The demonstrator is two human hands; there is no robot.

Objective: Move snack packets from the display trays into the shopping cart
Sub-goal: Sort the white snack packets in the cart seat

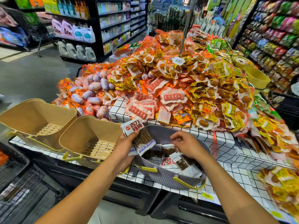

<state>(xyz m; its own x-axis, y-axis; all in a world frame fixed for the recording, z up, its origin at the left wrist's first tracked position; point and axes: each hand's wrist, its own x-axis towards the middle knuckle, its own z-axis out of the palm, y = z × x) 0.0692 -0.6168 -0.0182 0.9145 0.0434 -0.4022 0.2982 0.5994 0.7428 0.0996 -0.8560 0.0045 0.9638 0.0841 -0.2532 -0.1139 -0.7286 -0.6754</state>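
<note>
The left grip (125,143) clasps a stack of snack packets (137,135), held just above the left rim of the grey tray (161,177) on the tabletop (226,143). The right grip (186,143) curls over loose packets (168,159) lying inside that tray — whether it pinches one, I cannot tell.

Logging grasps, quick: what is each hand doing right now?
Left hand: grips white plastic snack packets of dark sticks.
Right hand: fingers curled inside grey plastic basket; grip cannot be told.

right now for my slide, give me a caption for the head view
Left hand grips white snack packets while the right hand reaches over more packets in a grey basket.
</note>
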